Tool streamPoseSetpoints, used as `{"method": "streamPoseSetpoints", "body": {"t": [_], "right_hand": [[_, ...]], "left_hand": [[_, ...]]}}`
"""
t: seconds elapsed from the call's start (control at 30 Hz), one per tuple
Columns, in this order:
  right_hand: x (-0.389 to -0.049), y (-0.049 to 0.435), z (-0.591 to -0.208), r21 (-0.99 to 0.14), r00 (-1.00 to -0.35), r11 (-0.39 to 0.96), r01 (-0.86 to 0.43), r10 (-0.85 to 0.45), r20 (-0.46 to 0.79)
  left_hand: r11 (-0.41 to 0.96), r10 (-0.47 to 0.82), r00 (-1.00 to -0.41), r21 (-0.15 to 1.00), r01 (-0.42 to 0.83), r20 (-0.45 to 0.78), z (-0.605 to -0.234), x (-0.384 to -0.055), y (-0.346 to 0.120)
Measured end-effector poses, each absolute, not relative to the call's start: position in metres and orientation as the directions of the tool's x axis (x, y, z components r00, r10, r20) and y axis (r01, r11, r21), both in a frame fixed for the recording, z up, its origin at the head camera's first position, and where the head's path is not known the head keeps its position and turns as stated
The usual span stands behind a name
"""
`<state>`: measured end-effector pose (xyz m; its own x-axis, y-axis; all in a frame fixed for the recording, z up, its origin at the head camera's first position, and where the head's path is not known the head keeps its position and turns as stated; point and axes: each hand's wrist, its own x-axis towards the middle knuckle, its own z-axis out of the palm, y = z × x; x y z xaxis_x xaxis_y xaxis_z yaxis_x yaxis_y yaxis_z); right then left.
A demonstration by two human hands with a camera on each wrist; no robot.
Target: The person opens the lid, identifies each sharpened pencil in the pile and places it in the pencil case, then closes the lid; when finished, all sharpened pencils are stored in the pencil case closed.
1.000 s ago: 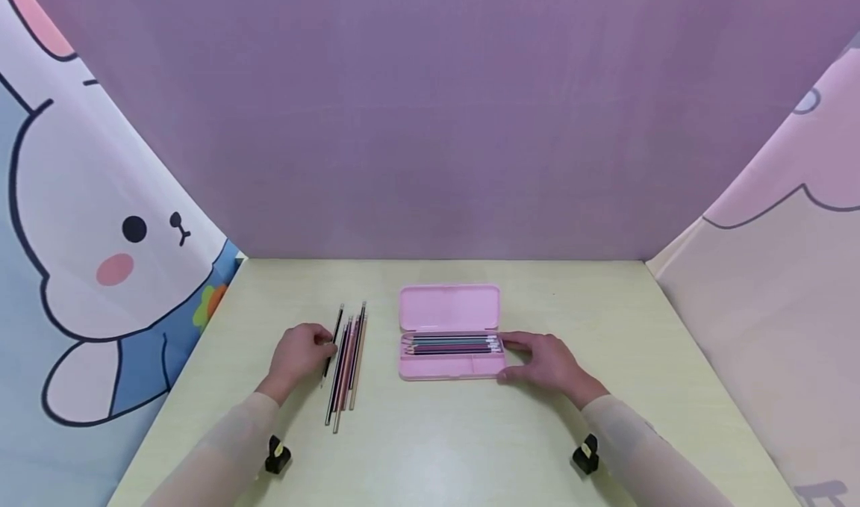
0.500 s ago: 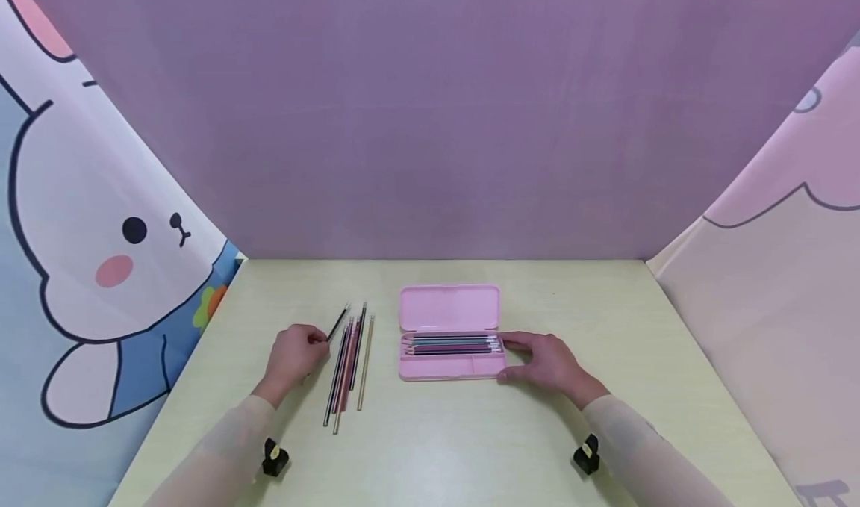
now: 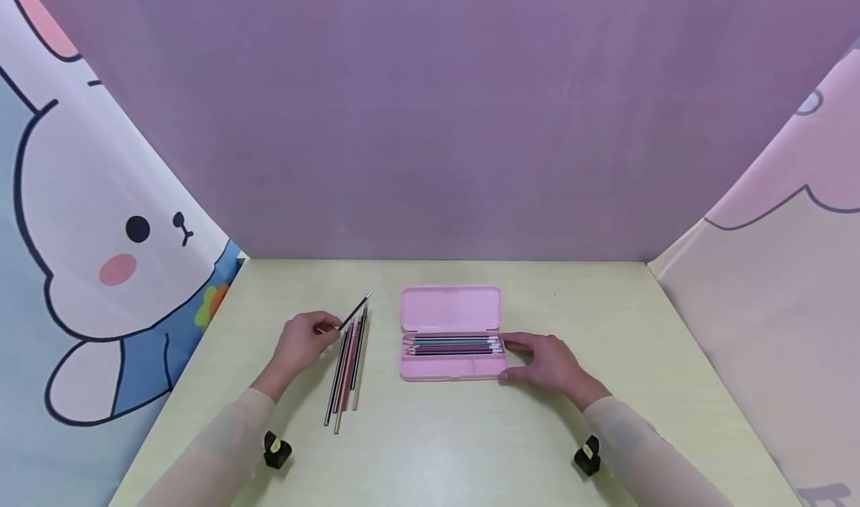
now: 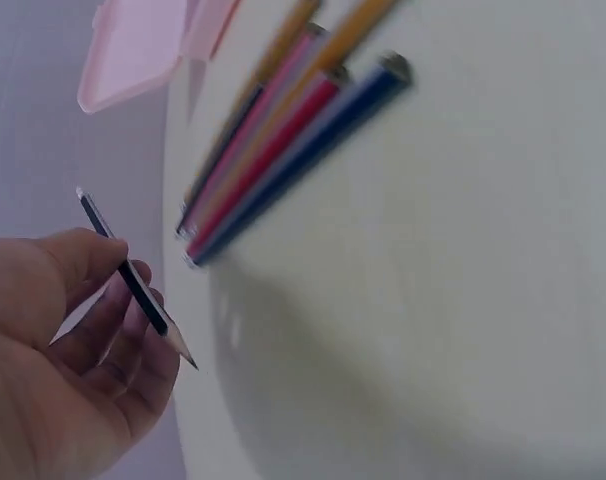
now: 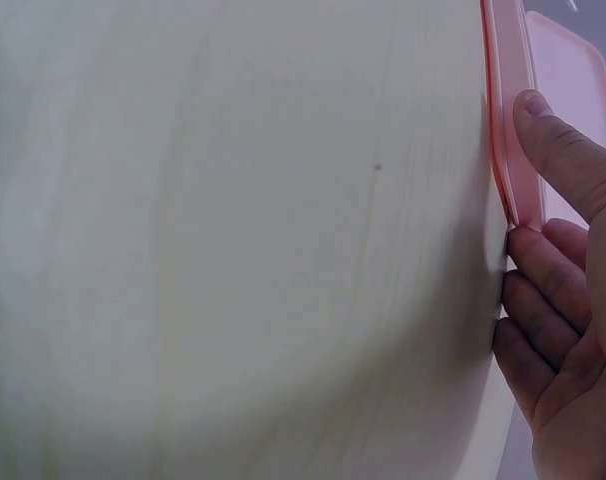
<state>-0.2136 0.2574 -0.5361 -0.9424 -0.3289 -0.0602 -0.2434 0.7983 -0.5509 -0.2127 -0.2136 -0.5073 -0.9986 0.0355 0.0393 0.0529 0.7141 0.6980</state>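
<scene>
My left hand (image 3: 305,340) pinches a black pencil (image 3: 354,311) between thumb and fingers. Its sharpened tip points back toward the palm side in the left wrist view, and its other end slants up and away. Just right of that hand lies a loose bunch of pencils (image 3: 346,376) on the table. A pink pencil case (image 3: 437,370) stands with its lid (image 3: 450,308) raised back; several pencils (image 3: 453,345) lie side by side inside. My right hand (image 3: 551,363) holds the case's right end, thumb (image 5: 563,150) at the front corner and the other fingers along the side.
The pale wooden table (image 3: 437,440) runs back to a purple backdrop (image 3: 443,119). Cartoon-printed cloth panels (image 3: 121,305) stand at both sides. A black device hangs by each wrist.
My left hand has lifted the black pencil from beside the bunch and moved it up and right, swinging its far end rightward. A yellowish pencil in the bunch shifted. The right hand stays put.
</scene>
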Motion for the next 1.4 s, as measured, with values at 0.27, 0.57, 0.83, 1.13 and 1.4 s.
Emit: {"method": "streamPoseSetpoints", "body": {"t": [0.27, 0.57, 0.83, 1.13, 1.4], "right_hand": [[-0.212, 0.259, -0.536, -0.562, -0.943, 0.792, -0.240, -0.328, -0.061], [-0.212, 0.255, -0.534, -0.562, -0.944, 0.793, -0.234, -0.324, -0.065], [-0.211, 0.256, -0.535, -0.552, -0.943, 0.797, -0.246, -0.330, -0.055], [-0.211, 0.257, -0.536, -0.560, -0.945, 0.795, -0.234, -0.322, -0.062], [-0.213, 0.259, -0.540, -0.555, -0.944, 0.794, -0.249, -0.327, -0.044]], "left_hand": [[0.683, 0.150, -0.988, 0.719, 0.129, 0.035, -0.494, -0.222, -0.175], [0.681, 0.318, -0.947, 0.682, 0.265, 0.050, -0.492, -0.232, -0.122], [0.696, 0.473, -0.881, 0.615, 0.370, -0.005, -0.495, -0.243, -0.074], [0.706, 0.540, -0.842, 0.534, 0.465, 0.020, -0.503, -0.247, -0.039], [0.771, 0.541, -0.840, 0.384, 0.509, 0.027, -0.511, -0.248, -0.022]]}}
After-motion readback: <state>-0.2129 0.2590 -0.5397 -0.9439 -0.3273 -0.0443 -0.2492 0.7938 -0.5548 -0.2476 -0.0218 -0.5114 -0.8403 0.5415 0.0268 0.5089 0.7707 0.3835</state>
